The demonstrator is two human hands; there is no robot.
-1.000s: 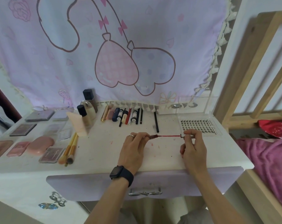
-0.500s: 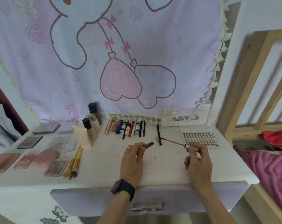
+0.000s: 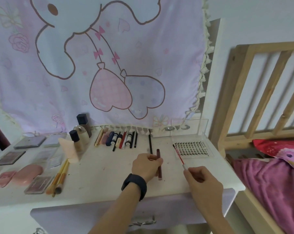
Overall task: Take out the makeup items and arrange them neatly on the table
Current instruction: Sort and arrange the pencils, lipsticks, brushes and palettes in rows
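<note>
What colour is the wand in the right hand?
The wand is red with a silver end; head view.

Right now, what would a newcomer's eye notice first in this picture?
The large pale pink cartoon cloth hangs behind the white table. Near the table's front, the left hand grips a dark red tube and the right hand pinches a thin red wand, held apart.

Bare forearms; black smartwatch (image 3: pixel 134 184) on left wrist.
</note>
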